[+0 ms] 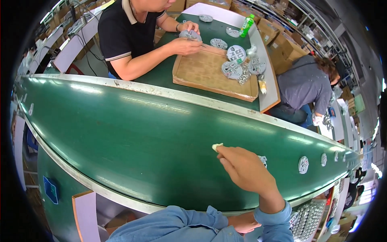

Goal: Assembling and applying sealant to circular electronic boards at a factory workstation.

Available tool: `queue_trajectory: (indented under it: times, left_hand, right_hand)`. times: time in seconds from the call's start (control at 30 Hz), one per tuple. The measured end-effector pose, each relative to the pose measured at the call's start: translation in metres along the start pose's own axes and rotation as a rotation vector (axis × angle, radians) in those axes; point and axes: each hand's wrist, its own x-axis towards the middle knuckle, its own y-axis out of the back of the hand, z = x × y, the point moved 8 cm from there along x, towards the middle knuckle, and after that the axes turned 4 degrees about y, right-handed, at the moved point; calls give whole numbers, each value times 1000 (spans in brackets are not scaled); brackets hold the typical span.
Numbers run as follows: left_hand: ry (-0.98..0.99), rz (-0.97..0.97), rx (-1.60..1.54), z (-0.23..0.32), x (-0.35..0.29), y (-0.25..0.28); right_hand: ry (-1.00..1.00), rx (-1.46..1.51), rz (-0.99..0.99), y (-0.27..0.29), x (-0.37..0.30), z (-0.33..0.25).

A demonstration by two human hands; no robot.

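Note:
My right hand reaches out over the green conveyor belt, palm down. Its index finger is stretched out, with the thumb apart below it. A pale cover, apparently a finger cot, sits at the fingertip; I see nothing else held. Just behind this hand, partly hidden by it, a grey-white round part lies on the belt. My left hand is low, close to my body, at the belt's near edge. Its fingers are mostly hidden behind my right sleeve.
More round parts line the belt rightward. Across it, a person works on a round part beside a cardboard sheet and a green bottle. Another person bends at the right. Many small metallic pieces sit lower right.

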Motion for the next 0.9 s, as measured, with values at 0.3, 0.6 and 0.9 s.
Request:
queue_trajectory:
  times: [0.3,0.6,0.9]
  left_hand:
    - [-280,-244,1113,-59,-31,-144]
    - [370,-568,-202,-96,-99,-120]
    - [-170,-822,-630,-91,-59,-133]
  right_hand:
    - [66,94,-256,-65,11,-1]
    - [54,219,-321,-136,-21,4]
    - [85,236,-250,-153,-28,4]
